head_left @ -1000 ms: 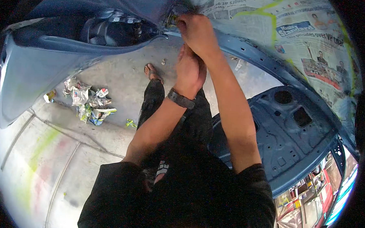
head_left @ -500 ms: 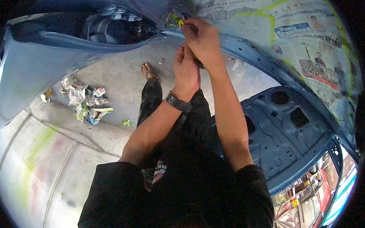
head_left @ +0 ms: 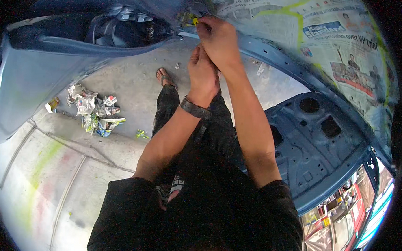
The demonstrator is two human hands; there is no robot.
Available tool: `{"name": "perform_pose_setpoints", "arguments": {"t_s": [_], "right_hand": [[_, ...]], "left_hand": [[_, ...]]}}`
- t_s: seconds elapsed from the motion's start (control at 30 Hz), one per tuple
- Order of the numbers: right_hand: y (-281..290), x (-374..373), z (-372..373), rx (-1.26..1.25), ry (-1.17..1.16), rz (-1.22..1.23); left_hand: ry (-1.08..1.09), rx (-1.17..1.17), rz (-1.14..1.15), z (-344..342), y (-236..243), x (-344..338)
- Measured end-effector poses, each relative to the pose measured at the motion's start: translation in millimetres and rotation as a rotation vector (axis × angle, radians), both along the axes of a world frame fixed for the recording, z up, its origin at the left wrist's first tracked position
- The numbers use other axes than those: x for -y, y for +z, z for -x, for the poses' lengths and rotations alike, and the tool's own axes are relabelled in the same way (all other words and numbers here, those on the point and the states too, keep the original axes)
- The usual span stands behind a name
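Note:
My right hand (head_left: 219,40) is closed at the corner of a dark blue car body, its fingertips pinching a small yellow piece (head_left: 195,21). Beside those fingertips is a dark recess with yellow-green patches (head_left: 187,20). Just below, my left hand (head_left: 203,76) is raised with its fingers curled together, their tips close under my right palm. Whatever sits inside the left hand is hidden by the palm and the other hand. A dark watch (head_left: 195,109) is on my left wrist.
A blue fender (head_left: 55,74) curves out at the left. Newspaper sheeting (head_left: 320,54) edged in yellow-green covers the upper right. A bare blue door shell (head_left: 299,138) stands open at the right. Crumpled newspaper (head_left: 87,105) lies on the concrete floor (head_left: 131,77), near a small can (head_left: 52,104).
Both hands have shifted slightly left and up, the right still pinching at the yellow piece. A dark edge that showed beside the left palm is now mostly hidden.

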State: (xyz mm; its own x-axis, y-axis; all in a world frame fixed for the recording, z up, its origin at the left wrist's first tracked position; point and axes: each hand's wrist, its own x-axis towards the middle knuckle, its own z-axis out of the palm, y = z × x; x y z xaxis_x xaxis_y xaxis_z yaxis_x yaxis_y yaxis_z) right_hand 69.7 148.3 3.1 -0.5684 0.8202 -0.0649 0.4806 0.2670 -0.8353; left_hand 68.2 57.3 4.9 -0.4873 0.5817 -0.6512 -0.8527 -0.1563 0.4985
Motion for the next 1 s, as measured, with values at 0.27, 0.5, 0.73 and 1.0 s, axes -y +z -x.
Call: {"name": "perform_pose_setpoints", "arguments": {"t_s": [0.27, 0.5, 0.73, 1.0], "right_hand": [[-2, -18, 3, 0.111, 0.245, -0.279], [18, -29, -4, 0.176, 0.361, -0.229], [-27, 3, -42, -0.191, -0.189, 0.444], [-58, 36, 36, -0.428, -0.594, 0.598]], "left_hand": [[0.018, 0.221, -0.211, -5, -3, -16], [0.062, 0.444, -0.214, 0, 4, -22], [-0.086, 0.366, -0.135, -3, 40, 34], [-0.274, 0.138, 0.021, 7, 54, 108]]}}
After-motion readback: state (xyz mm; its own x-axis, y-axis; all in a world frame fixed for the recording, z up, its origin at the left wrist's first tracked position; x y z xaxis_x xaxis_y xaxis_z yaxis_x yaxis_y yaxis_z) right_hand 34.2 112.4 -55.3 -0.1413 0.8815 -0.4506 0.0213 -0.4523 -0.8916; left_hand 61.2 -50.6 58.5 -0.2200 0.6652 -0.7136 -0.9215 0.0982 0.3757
